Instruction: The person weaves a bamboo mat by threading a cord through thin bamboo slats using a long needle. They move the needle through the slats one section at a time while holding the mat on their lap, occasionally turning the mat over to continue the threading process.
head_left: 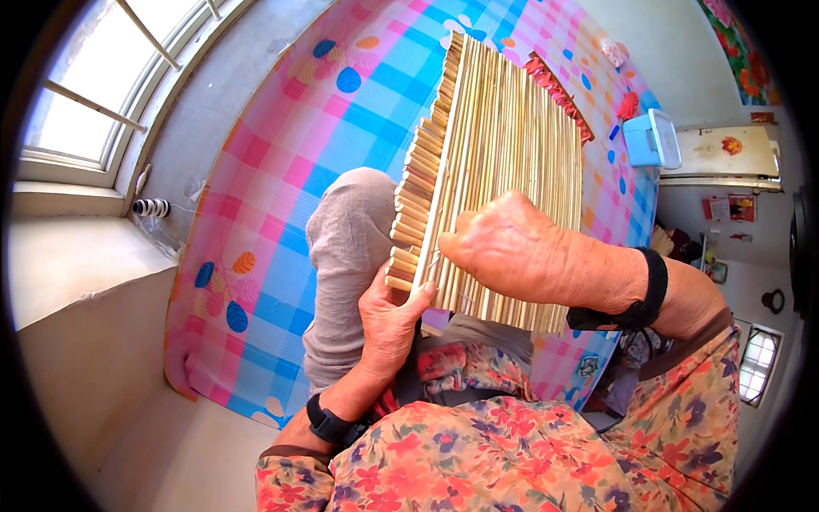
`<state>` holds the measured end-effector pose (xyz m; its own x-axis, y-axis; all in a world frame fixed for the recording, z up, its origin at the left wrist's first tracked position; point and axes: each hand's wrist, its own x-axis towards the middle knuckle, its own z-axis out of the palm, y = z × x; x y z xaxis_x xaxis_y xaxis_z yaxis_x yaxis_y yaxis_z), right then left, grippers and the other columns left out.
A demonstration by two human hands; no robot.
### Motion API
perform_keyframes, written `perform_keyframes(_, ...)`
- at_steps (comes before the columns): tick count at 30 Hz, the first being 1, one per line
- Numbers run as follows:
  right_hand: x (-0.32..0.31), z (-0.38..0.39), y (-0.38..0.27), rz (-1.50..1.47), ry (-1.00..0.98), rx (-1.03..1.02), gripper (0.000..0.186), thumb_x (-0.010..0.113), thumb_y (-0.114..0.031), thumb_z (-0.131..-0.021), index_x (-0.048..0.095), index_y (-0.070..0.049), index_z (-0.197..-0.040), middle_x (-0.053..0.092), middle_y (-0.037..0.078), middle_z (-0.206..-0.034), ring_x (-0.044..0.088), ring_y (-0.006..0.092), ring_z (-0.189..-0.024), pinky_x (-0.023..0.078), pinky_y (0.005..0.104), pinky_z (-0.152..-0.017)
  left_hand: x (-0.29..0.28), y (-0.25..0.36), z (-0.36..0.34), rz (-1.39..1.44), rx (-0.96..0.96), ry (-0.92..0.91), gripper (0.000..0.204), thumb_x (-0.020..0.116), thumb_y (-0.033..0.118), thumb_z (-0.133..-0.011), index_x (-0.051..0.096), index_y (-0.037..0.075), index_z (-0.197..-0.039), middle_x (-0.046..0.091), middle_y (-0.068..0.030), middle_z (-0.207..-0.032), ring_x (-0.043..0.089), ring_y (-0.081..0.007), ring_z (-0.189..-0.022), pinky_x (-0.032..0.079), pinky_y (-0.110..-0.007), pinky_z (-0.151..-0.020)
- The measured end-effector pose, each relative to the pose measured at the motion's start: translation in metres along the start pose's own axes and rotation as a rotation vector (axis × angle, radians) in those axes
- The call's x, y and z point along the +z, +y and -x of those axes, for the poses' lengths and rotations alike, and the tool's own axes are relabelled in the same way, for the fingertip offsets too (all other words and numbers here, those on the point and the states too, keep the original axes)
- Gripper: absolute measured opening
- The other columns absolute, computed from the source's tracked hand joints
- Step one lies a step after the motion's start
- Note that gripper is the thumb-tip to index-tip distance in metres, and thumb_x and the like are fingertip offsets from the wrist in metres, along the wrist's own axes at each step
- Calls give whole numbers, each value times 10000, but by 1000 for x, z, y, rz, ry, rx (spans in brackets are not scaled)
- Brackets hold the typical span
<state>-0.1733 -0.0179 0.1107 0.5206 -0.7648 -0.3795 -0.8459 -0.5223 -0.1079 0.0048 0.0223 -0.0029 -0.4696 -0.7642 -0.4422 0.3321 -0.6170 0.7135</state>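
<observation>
Beneath right hand (503, 245), stalk mat (520, 145); left hand (390, 322) gripping

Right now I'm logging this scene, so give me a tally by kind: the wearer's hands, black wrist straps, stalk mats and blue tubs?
Hands, left hand and right hand: 2
Black wrist straps: 2
Stalk mat: 1
Blue tub: 1
Total: 6

The stalk panel (516, 162) shows smooth, woody stems; the trousers (345, 243), matt, creased cloth; the blue box (638, 142), smooth plastic.
</observation>
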Motion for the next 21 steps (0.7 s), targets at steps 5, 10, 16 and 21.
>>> perform_keyframes(5, -1, -3, -1, -25, -27, -9, 52, 590, -94, -751, 552, -64, -769, 595, 91, -658, 652, 257, -638, 495, 369, -500, -2, -1, -1, -17, -8, -6, 380, 672, 13, -845, 551, -9, -1205, 627, -6, -1030, 570, -67, -906, 469, -236, -818)
perform_keyframes(10, 7, -6, -6, -27, 40, 15, 39, 637, -86, -671, 669, -65, -663, 655, 100, -657, 687, 239, -670, 522, 356, -503, -6, -2, -4, -4, -8, -18, 394, 676, 5, -838, 547, -11, -1210, 628, -6, -1020, 572, -64, -899, 471, -236, -813)
perform_keyframes(16, 8, -2, -9, -8, -10, 62, 72, 590, -92, -746, 533, -69, -782, 598, 92, -684, 655, 253, -648, 495, 363, -482, -9, 0, -2, 28, -10, -30, 426, 673, -5, -837, 532, -15, -1239, 623, -8, -1039, 573, -68, -932, 468, -242, -835)
perform_keyframes(21, 1, 4, -7, -249, 38, 206, 124, 583, -147, -854, 620, -29, -860, 644, 128, -825, 670, 274, -793, 529, 378, -641, -8, 9, -1, 10, -7, -62, 427, 661, -15, -842, 525, -19, -1247, 612, -20, -1083, 563, -78, -979, 456, -253, -876)
